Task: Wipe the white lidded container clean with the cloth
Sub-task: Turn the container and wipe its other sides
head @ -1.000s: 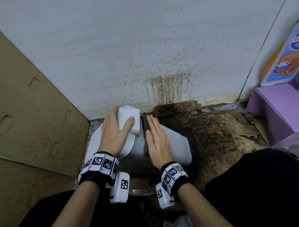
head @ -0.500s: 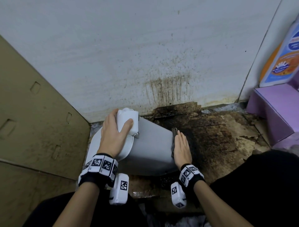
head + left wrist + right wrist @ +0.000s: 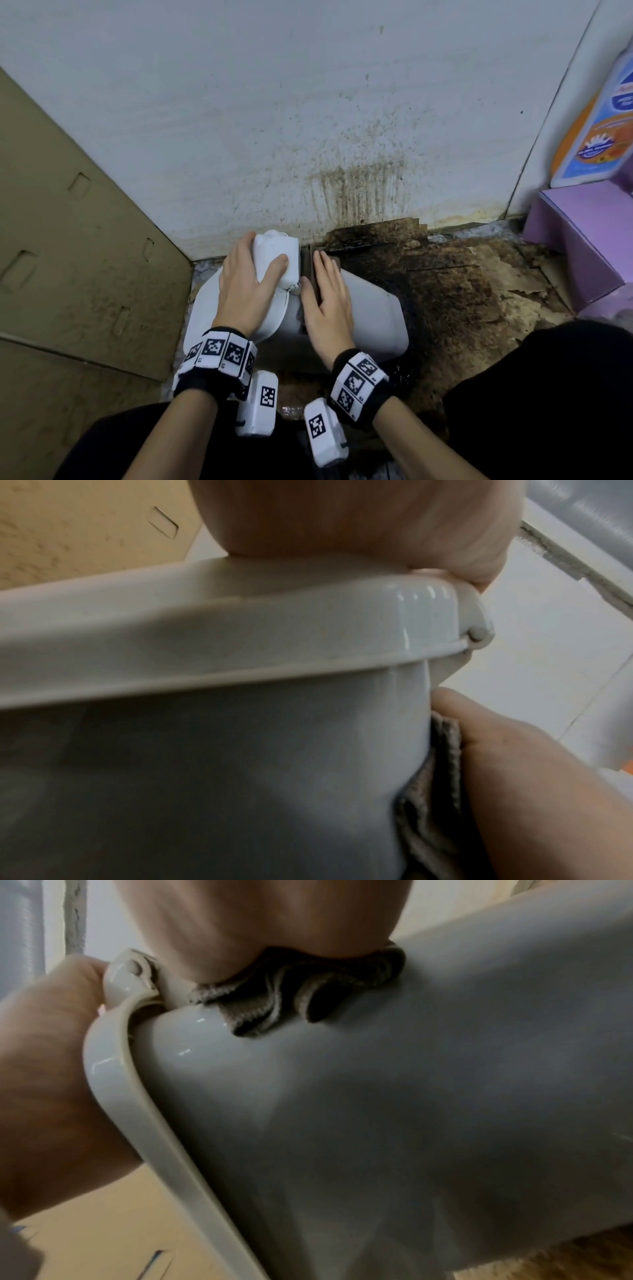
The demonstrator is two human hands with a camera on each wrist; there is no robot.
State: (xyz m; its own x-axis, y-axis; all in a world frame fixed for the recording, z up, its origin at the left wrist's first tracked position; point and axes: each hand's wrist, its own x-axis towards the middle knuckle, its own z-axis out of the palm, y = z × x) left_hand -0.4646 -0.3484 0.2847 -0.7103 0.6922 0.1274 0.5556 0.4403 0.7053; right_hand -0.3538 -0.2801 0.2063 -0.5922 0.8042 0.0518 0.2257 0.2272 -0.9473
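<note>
A white lidded container [image 3: 371, 308] lies on its side on the floor, lid [image 3: 205, 308] facing left. My left hand [image 3: 246, 291] grips the white latch block [image 3: 277, 253] on the lid, thumb on one side and fingers on the other. My right hand [image 3: 329, 305] lies flat on the container's upper side, right beside the lid. It presses a folded grey-brown cloth [image 3: 308, 267] against the plastic. In the right wrist view the cloth [image 3: 291, 999] bunches under the palm next to the lid's hinge. The left wrist view shows the cloth [image 3: 435, 777] squeezed between the right hand [image 3: 514, 777] and the container wall [image 3: 240, 777].
A cardboard sheet [image 3: 78, 260] leans close on the left. A stained white wall [image 3: 308, 120] stands just behind the container. Dirty brown cardboard [image 3: 462, 284] covers the floor to the right. A purple box [image 3: 582, 240] and an orange-blue bottle [image 3: 596, 137] stand at far right.
My right hand and the cloth slid right to the container's base end, then back left to the lid. The left hand has kept its grip on the latch.
</note>
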